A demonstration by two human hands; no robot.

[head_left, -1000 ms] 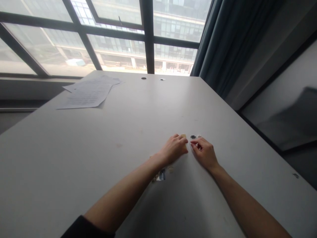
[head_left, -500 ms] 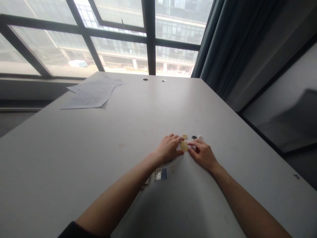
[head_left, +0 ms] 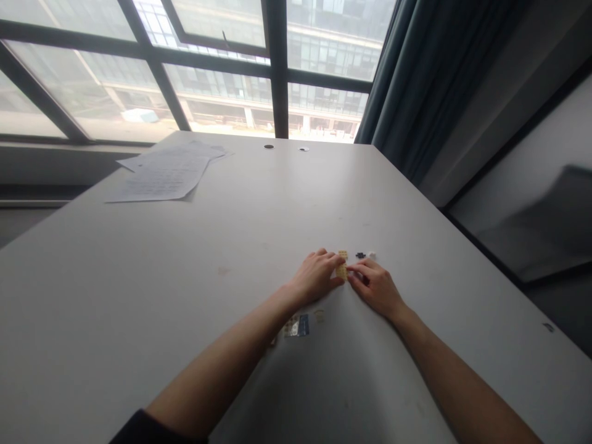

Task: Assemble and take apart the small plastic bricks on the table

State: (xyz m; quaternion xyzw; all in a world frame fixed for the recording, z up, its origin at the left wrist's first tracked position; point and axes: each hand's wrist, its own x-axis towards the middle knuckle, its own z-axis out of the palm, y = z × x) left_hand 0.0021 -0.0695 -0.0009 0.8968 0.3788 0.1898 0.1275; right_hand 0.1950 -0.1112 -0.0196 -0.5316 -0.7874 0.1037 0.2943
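A small yellow studded building plate (head_left: 341, 272) lies between my hands on the white table. My left hand (head_left: 319, 272) grips it from the left, thumb at the near edge and fingers at the far edge. From the right, my right hand (head_left: 377, 285) pinches at its right edge with thumb and fingertips. Just beyond is a second yellow studded plate (head_left: 343, 254), partly behind my left fingers. A black piece (head_left: 360, 254) and a white piece (head_left: 372, 254) sit past my right hand.
Near my left forearm lie a shiny studded piece (head_left: 293, 325), a blue piece (head_left: 303, 325) and a beige piece (head_left: 319, 316). Printed papers (head_left: 161, 176) rest at the table's far left. A small dark object (head_left: 548, 327) is near the right edge.
My right fingertips have closed in on the yellow plate, and less of it shows between my hands. The whole view has shifted slightly.
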